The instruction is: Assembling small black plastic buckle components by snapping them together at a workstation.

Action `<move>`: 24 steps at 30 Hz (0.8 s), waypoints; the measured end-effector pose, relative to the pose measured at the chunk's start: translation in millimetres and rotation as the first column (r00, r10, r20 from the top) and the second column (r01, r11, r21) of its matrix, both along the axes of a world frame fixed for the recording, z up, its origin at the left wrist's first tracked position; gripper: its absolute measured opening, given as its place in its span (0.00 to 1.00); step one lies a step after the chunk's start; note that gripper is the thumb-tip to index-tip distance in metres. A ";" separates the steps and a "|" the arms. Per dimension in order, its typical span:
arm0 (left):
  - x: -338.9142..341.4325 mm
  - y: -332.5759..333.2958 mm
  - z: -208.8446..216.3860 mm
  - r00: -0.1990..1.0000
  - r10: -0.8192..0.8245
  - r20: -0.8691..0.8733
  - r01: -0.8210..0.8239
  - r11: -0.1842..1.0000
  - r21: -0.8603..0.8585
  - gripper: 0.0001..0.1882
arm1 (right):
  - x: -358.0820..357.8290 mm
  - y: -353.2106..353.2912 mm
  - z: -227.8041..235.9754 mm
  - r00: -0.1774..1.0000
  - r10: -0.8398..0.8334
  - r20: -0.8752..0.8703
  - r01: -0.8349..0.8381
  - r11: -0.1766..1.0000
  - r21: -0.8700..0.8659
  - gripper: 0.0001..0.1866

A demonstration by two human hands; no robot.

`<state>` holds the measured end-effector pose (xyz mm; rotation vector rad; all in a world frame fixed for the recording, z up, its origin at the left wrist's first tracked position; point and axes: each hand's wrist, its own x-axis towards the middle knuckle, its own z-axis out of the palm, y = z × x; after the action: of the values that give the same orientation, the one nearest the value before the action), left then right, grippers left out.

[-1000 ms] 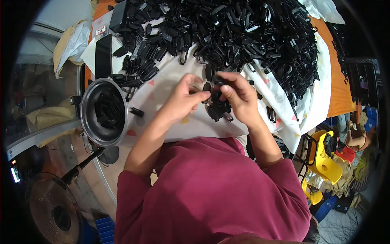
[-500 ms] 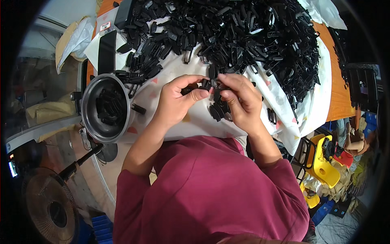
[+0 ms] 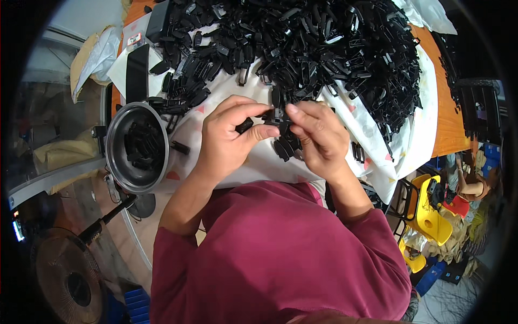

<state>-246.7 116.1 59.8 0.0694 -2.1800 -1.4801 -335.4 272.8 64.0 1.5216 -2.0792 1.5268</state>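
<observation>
Both hands meet over the white patterned cloth (image 3: 248, 171), close to the front of the table. Thumb and fingers of my left hand (image 3: 229, 132) pinch a small black plastic part (image 3: 276, 116). My right hand (image 3: 322, 135) has its thumb and index finger closed at the other side of that part; whether they grip a separate piece is too small to tell. Several loose black parts (image 3: 284, 148) lie just below and between the hands. Past my fingertips spreads a large heap of black plastic parts (image 3: 318, 48).
A metal bowl (image 3: 110, 162) holding more black parts stands at the left. Behind it lies a dark flat phone-like slab (image 3: 137, 73). A fan (image 3: 75, 286) is at the lower left, and yellow chairs (image 3: 431, 216) stand at the right, near another person (image 3: 474, 186).
My left hand has shifted slightly left, its fingers straighter around the black part. The right fingers have curled closer in. The whole view has shifted slightly.
</observation>
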 end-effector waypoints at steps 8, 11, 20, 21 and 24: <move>4.2 3.9 1.4 0.998 -0.002 0.057 -0.003 0.994 0.105 0.16 | 2.2 -0.2 -4.9 0.998 -0.040 -0.043 0.038 0.997 -0.060 0.20; 6.8 -1.3 4.9 0.999 -0.035 0.030 0.035 0.999 0.015 0.17 | -1.3 2.5 3.1 0.998 0.033 -0.048 -0.033 0.999 0.011 0.20; 11.2 30.8 -29.5 0.966 -0.123 0.226 -0.106 0.608 0.787 0.17 | 24.0 -7.1 -28.6 0.981 -0.149 -0.121 0.160 0.984 0.085 0.21; 12.8 33.4 -32.9 0.969 -0.107 0.224 -0.134 0.533 0.835 0.17 | 24.9 -8.4 -32.9 0.980 -0.155 -0.124 0.168 0.981 0.099 0.21; 22.3 27.5 -37.8 0.947 -0.137 0.290 -0.189 0.494 0.849 0.19 | 40.3 -1.8 -35.8 0.672 -0.167 0.721 0.013 0.977 0.215 0.16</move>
<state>-224.4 143.6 21.9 0.7414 -1.3372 -2.5637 -295.1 271.0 28.2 0.8533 -2.7275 2.2158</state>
